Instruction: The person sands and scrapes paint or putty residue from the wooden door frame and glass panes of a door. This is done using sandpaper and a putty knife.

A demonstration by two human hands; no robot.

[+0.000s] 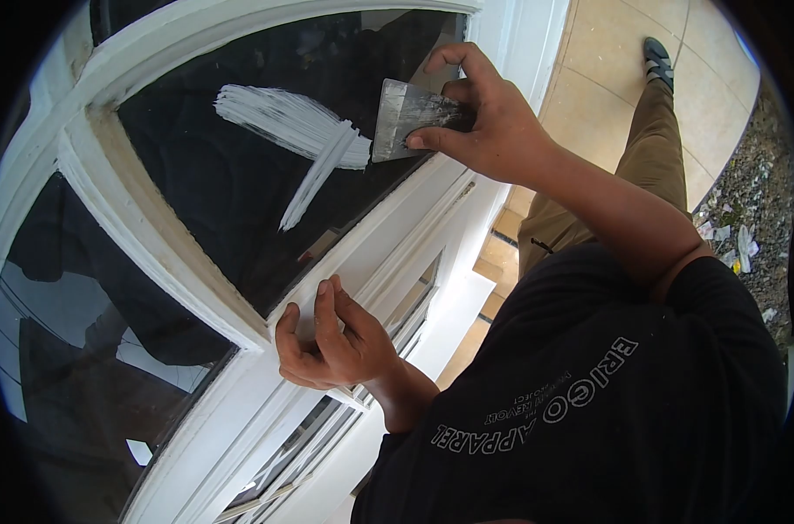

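My right grip (491, 118) pinches scraper (400, 122) near edge of pane (200, 192), straight side facing white smear (283, 122), long axis partly covered; my left grip (334, 342) loosely half-open

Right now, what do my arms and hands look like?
Your left hand and right hand are bare, with no gloves, rings or watch visible. The visible forearms are uncovered. A short black sleeve covers the right upper arm, part of a black T-shirt with outlined "ERIGO APPAREL" lettering.
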